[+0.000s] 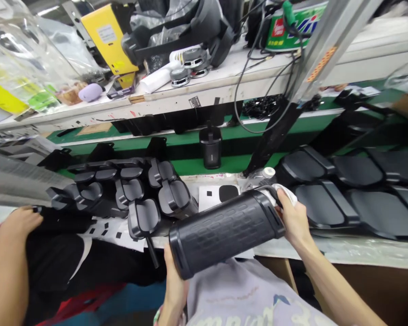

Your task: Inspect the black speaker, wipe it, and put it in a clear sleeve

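A long black portable speaker (224,231) with a patterned panel lies tilted in front of my chest, its right end higher. My left hand (175,274) supports its left end from below, fingers partly hidden behind it. At the other end, my right hand (294,217) is closed around a white cloth (285,192) pressed against the speaker's upper edge. Behind the speaker is a white sheet (207,199) with black patches on it. A small clear bottle with a white cap (269,173) stands just past the right end.
Several upright black speakers with handles (175,197) crowd the bench at left; larger ones (321,203) fill the right. One speaker (211,147) stands on the green belt (183,167). A slanted metal post (326,50) and hanging cable (236,97) are ahead. A co-worker's arm (12,253) is at left.
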Motion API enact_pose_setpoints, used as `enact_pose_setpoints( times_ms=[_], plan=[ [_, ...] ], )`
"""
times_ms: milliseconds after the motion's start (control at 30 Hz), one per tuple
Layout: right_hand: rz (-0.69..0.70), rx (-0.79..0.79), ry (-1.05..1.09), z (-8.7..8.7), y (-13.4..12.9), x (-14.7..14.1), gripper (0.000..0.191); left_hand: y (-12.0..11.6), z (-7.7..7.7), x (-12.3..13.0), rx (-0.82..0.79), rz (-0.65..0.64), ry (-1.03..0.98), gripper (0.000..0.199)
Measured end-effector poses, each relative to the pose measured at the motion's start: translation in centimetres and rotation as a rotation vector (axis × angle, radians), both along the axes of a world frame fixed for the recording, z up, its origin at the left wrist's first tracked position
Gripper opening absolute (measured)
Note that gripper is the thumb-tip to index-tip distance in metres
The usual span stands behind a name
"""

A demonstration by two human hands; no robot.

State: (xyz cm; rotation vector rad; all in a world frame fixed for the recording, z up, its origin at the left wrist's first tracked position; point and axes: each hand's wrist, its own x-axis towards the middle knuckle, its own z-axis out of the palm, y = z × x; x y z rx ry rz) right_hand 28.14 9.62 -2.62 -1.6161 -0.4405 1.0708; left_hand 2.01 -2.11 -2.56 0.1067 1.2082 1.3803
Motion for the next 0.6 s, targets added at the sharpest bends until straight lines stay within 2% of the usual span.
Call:
enact_pose_setpoints(
  times_ms=[100,200,267,333,500,600],
  plan=[
    [-0.08,0.054,0.067,1.7,0.1,-0.2,0.047,0.4,-0.4,-0.9,-0.015,-0.068,-0.099,0.059],
    [-0.106,0.094,0.11,2.8,0.2,-0.1,0.046,0.4,-1.0,-1.3,0.018,-0.076,-0.14,0.048],
    [-0.108,0.112,0.124,3.4,0.2,0.0,0.044,0.5,-0.8,-1.2,0.024,-0.058,-0.14,0.04],
    [-0.118,0.144,0.141,4.0,0.1,0.1,0.042,0.9,0.1,-0.7,0.021,-0.006,-0.134,0.035],
    [-0.116,0.226,0.163,5.3,0.5,-0.2,0.038,2.4,3.5,1.3,0.024,0.171,-0.086,0.037],
    [-0.123,0.227,0.158,5.8,0.9,-0.4,0.037,2.5,4.3,1.7,0.064,0.156,-0.08,0.038]
  ],
)
